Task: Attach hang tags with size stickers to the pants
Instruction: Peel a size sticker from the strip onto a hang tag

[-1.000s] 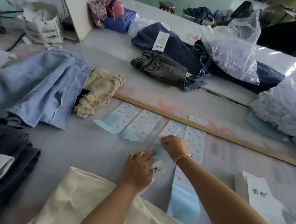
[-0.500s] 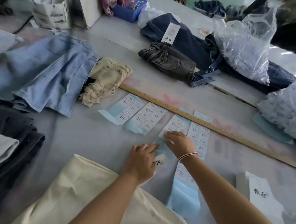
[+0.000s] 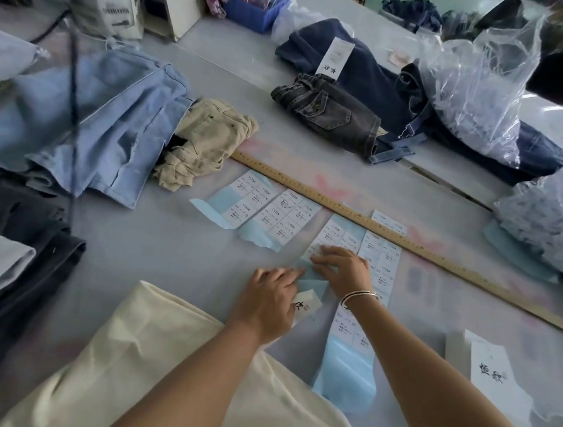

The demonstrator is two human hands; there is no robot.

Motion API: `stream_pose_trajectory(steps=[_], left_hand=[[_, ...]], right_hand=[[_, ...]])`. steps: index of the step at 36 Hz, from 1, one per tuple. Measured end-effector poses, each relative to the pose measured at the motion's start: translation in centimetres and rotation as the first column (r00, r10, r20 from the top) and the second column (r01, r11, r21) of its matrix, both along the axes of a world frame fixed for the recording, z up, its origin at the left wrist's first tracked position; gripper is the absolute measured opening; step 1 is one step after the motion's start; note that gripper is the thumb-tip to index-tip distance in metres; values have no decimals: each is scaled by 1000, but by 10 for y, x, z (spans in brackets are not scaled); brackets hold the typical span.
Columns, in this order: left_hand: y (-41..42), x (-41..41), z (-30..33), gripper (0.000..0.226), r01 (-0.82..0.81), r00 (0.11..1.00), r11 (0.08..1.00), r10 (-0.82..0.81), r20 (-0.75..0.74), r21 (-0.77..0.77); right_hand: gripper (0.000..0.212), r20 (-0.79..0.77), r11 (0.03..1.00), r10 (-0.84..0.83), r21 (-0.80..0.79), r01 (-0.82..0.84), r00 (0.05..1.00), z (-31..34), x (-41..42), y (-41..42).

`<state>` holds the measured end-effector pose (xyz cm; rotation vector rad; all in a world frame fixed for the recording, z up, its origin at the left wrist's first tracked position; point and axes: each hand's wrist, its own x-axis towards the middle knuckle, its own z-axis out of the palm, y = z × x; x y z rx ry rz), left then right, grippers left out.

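My left hand holds a small white hang tag just past the edge of the cream pants lying in front of me. My right hand, with a bracelet at the wrist, lies over the lower end of a size sticker sheet, its fingers stretched to the left across the blue backing. Whether a sticker is lifted is hidden under the fingers. A longer sticker sheet runs beside it under my right forearm. Two more sticker sheets lie to the left.
A long wooden ruler crosses the table behind the sheets. A stack of white hang tags sits at the right. Light blue pants, beige pants, dark jeans, dark folded clothes and plastic bags surround the work area.
Both hands stay almost where they were. My right hand's fingers have shifted slightly on the sticker sheet, and my view has drifted a little.
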<state>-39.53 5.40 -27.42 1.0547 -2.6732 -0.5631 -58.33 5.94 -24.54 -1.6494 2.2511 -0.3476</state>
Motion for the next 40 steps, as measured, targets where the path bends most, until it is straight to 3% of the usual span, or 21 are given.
stream_pose_trajectory(steps=[9,14,20,26,31,34,40], left_hand=[[-1,0,0,45,-12,1000,1000,12,-18,1],[0,0,1,45,-12,1000,1000,11,-14,-3],[0,1,1,37,-23,999,998,20,-49,-55],[2,0,2,35,-22,997,993,14,-73,-118],[3,0,4,37,9,998,999,-12,-65,-46],[3,2,6,37,10,998,997,-15,-60,-82],[3,2,6,38,3,1000,996,-6,-28,-90]], right_hand=[[14,110,993,-101,-54,107,989,-6,-1,-7],[18,49,991,-119,-47,121,992,-7,1,-11],[26,-130,990,140,37,-136,982,3,-9,0],[19,-113,994,104,-27,-107,988,2,-3,3],[10,-24,998,28,-49,-29,999,3,2,-5],[7,37,998,36,-52,-34,999,2,-2,-8],[11,45,999,38,-31,-36,998,8,-1,-8]])
